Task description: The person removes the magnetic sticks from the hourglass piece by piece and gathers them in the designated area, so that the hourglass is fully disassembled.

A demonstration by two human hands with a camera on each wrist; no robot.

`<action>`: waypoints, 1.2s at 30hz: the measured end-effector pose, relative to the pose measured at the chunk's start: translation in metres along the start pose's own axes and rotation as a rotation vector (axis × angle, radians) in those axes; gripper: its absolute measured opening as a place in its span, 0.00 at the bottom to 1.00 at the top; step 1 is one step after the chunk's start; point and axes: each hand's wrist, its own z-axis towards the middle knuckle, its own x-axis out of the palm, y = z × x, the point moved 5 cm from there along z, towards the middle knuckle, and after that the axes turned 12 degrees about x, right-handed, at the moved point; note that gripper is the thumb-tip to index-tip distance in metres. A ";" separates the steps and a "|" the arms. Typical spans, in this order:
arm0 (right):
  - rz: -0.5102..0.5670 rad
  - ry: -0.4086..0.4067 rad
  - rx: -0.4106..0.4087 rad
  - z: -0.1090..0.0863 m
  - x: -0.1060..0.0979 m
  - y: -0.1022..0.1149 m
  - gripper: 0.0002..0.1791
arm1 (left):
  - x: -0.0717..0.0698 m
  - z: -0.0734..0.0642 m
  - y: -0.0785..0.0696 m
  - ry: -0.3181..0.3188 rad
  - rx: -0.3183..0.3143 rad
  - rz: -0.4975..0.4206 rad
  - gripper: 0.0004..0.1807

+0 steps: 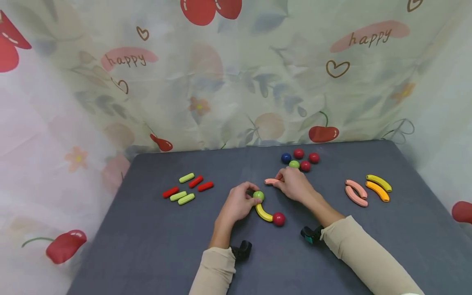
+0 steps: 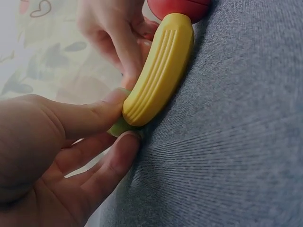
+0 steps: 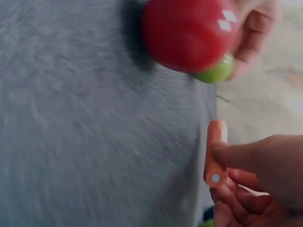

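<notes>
My left hand (image 1: 236,203) pinches a green ball (image 1: 259,196) between thumb and fingers. Joined to that ball is a curved yellow rod (image 1: 264,214) with grooves along its side, and a red ball (image 1: 279,219) sits at the rod's other end. Up and to the right, my right hand (image 1: 296,185) holds a short curved pink rod (image 1: 271,181) by thumb and fingers. In the right wrist view the pink rod (image 3: 215,163) shows a pale round disc on its end. The left wrist view shows the fingertips at the yellow rod's (image 2: 161,71) near end, the green ball mostly hidden.
Red and light-green straight rods (image 1: 178,196) lie at the left. Behind my right hand are several loose balls: red, a blue ball (image 1: 286,158) and a green one. Pink rods (image 1: 356,196), a yellow rod (image 1: 379,182) and an orange rod (image 1: 377,191) lie right on the grey table (image 1: 147,246).
</notes>
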 end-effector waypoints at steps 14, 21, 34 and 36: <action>-0.062 -0.066 0.134 -0.061 -0.070 -0.108 0.23 | 0.003 -0.001 0.001 -0.015 0.049 -0.028 0.14; -0.055 -0.103 0.098 -0.087 -0.074 -0.131 0.15 | 0.000 0.000 0.005 -0.053 0.041 -0.071 0.15; 0.004 -0.038 0.046 -0.088 -0.062 -0.089 0.12 | 0.000 0.001 0.007 -0.043 0.028 -0.066 0.17; 0.100 0.031 -0.012 -0.086 -0.052 -0.072 0.09 | 0.000 0.001 0.007 -0.044 0.026 -0.069 0.17</action>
